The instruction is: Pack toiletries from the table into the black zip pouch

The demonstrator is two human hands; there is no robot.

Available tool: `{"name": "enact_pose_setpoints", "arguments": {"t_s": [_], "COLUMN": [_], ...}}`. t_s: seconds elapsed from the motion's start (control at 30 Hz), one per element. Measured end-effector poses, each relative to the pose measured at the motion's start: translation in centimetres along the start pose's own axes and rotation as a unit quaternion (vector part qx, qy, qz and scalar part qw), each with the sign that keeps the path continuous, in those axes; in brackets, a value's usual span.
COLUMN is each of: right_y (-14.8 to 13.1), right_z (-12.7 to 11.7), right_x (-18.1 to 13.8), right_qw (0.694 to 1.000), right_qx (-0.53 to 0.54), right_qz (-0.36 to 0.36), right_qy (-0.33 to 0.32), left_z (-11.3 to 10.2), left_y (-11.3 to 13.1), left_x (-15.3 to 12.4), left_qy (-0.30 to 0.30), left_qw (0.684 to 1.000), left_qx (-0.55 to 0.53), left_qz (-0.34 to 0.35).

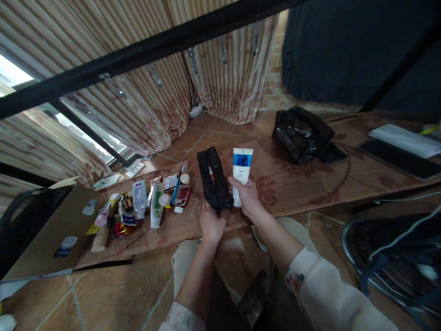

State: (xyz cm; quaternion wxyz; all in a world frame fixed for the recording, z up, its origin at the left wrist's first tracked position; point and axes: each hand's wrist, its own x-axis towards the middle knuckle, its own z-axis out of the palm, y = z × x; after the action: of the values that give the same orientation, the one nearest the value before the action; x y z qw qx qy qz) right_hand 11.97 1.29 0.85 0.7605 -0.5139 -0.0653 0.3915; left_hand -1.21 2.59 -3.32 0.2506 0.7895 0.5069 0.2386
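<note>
My right hand (246,195) grips a white tube with a blue band (241,172), cap end down, just right of a black zip pouch (212,177). The pouch lies with its top opening parted, and something small and reddish shows inside. At the pouch's near end my left hand (212,223) is closed on its edge; the fingertips are partly hidden by it. Left of the pouch lie a green and white tube (156,204), a blue toothbrush (176,187), a red-edged case (182,196) and a round cream-coloured jar (185,179).
Several more tubes and bottles, including a white and purple tube (139,198), lie beside a cardboard box (58,234). A shiny black bag (303,133) stands on the brown cloth (285,193) at right. A dark flat panel (401,157) lies farther right. A dark rail (144,46) crosses above.
</note>
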Motion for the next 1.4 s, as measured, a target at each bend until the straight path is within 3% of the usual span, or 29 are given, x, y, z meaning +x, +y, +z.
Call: {"name": "enact_pose_setpoints", "arguments": {"t_s": [1.4], "right_y": [0.46], "right_z": [-0.17], "right_x": [0.27], "right_qw": [1.0], "right_qx": [-0.015], "right_qz": [-0.007], "right_qy": [0.0], "left_z": [-0.06], "left_y": [0.06], "left_x": [-0.04], "left_qy": [-0.001], "left_qw": [1.0], "left_qx": [-0.009], "left_qz": [-0.004]}}
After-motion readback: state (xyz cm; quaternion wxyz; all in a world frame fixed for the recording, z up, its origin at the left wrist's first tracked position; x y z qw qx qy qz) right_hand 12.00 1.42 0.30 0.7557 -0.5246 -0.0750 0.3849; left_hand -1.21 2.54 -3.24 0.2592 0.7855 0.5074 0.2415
